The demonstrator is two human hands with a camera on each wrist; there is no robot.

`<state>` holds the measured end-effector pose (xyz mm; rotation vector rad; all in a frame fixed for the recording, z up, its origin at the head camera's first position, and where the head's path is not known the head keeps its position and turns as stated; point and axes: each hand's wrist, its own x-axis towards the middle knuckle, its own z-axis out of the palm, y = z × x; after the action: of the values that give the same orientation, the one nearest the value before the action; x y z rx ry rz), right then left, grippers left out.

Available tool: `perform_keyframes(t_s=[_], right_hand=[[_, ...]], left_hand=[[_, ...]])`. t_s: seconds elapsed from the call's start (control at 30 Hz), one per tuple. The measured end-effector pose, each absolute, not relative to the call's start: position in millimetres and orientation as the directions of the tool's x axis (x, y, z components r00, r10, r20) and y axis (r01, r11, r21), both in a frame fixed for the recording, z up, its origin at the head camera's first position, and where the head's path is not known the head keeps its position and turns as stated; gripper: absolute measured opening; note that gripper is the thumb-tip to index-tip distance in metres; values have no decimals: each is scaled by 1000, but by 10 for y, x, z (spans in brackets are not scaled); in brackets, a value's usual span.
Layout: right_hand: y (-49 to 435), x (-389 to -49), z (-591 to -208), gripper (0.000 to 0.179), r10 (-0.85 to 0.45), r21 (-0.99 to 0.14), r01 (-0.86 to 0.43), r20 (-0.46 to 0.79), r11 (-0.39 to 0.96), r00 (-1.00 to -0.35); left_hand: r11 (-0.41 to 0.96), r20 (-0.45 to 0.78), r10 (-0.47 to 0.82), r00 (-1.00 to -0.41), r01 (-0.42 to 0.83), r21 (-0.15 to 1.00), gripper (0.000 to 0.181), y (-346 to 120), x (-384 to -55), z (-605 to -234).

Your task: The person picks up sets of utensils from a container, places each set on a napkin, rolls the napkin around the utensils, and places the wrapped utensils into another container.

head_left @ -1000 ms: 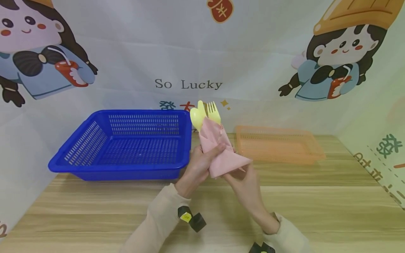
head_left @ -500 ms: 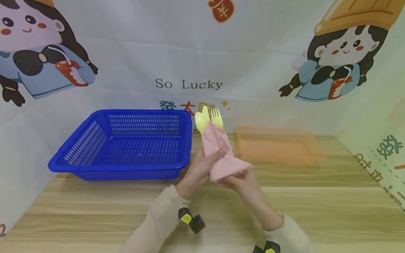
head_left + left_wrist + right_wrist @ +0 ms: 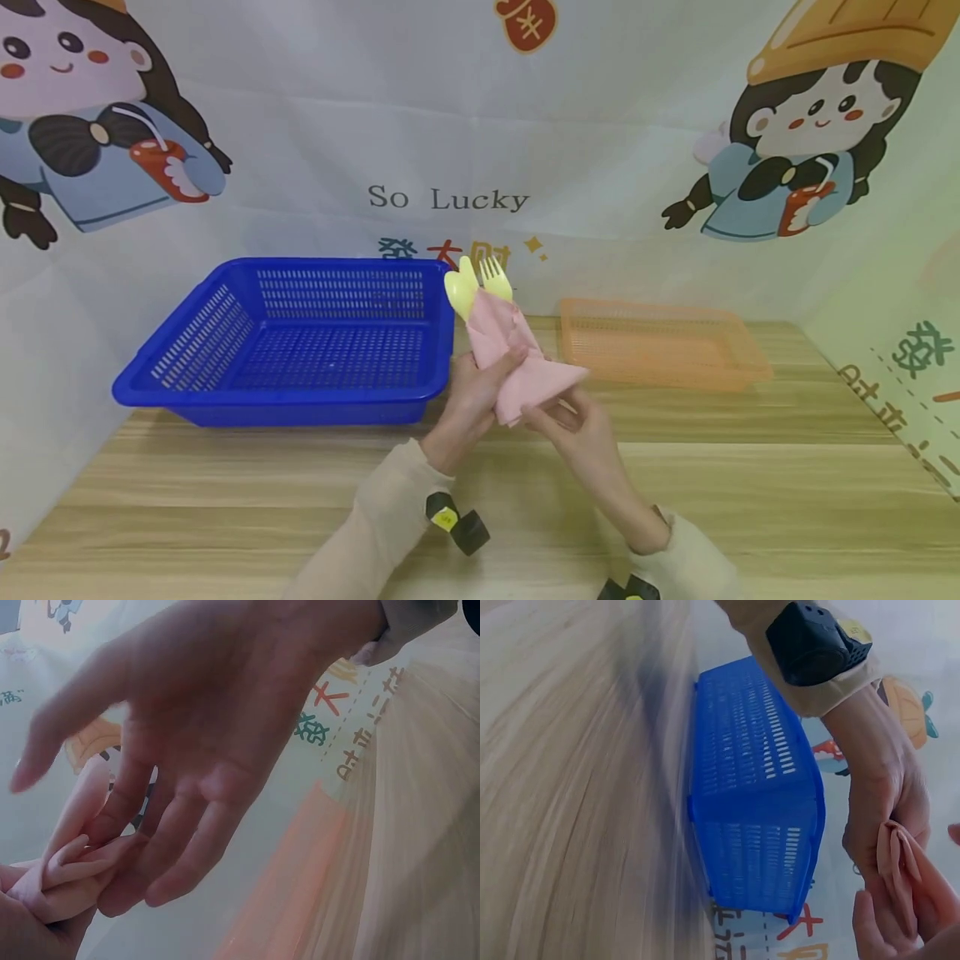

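Note:
A pink napkin (image 3: 517, 375) is wrapped around yellow cutlery: a spoon (image 3: 461, 290), a fork (image 3: 497, 279) and a knife (image 3: 468, 271), whose upper ends stick out. My left hand (image 3: 472, 400) grips the bundle above the table, thumb across its front. At the napkin's loose lower right flap, my right hand (image 3: 581, 433) has its thumb on the near edge and fingers curled behind. In the left wrist view the right hand (image 3: 202, 727) spreads large beside folded napkin (image 3: 75, 870). The right wrist view shows the left hand (image 3: 885, 765) behind a napkin fold (image 3: 904, 870).
A blue plastic basket (image 3: 281, 392) stands at the left, its right rim close to the left hand. Behind and to the right lies a shallow orange basket (image 3: 660, 379). The wooden table (image 3: 720, 492) ends at a printed cloth backdrop (image 3: 600, 167).
The bundle dipped and shifted right, then swung back left, its top tilting left. My right hand has shifted its fingers on the napkin's flap. Both baskets stayed put.

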<state>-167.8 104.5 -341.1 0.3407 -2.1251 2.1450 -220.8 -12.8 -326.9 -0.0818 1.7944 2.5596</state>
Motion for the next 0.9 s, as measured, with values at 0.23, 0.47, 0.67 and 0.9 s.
perform_keyframes(t_s=[0.23,0.47,0.67,0.9], right_hand=[[1043,-1705,-3410,24,79,-987,-159,159,10,-984],[1135,-1744,-3359,31,-20,-995,-42,44,-93,-999],[1191,-1756,-3371,30,-92,-1000,-21,23,-22,-995],[1198,-1764,-3399,31,-116,-1000,7,-8,6,-993]], left_hand=[[-301,-69,18,-997,-71,951,32,-105,-2169,-3265],[-250,-71,96,-993,-93,964,35,-153,-2164,-3235],[-195,-82,136,-987,-108,975,34,-185,-2172,-3241],[-124,-119,165,-979,-140,982,35,-215,-2181,-3259]])
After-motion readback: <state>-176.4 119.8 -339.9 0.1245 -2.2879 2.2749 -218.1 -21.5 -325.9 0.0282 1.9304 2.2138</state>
